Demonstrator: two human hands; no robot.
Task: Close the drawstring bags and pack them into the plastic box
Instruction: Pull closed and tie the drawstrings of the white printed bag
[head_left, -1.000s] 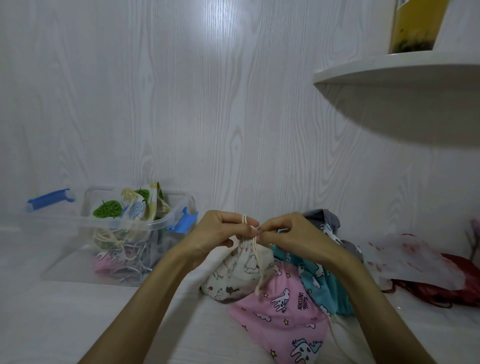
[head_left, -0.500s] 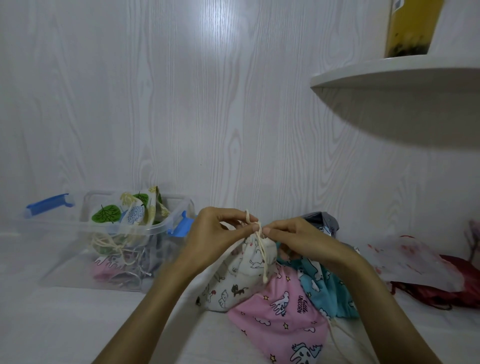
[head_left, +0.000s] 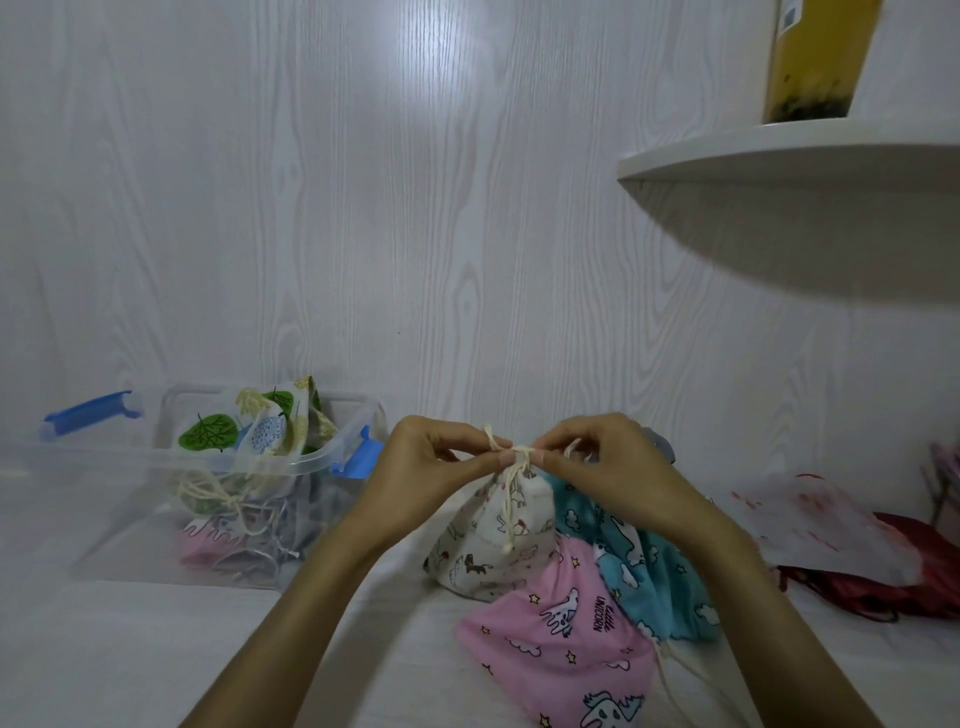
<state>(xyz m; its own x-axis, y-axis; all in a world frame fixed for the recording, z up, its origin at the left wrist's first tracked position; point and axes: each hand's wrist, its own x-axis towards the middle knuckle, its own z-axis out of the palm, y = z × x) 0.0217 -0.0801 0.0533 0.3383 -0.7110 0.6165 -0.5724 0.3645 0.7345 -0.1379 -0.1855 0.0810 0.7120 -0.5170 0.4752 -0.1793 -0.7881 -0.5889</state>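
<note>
At the left of the frame the clear plastic box already holds several closed bags. Right of centre lies the unpacked heap: a pink bag, a teal bag and the cream animal-print bag. Since a second ago, the cream bag's neck has cinched tight; closing looks nearly done. The left hand and right hand each pinch the drawstring.
</note>
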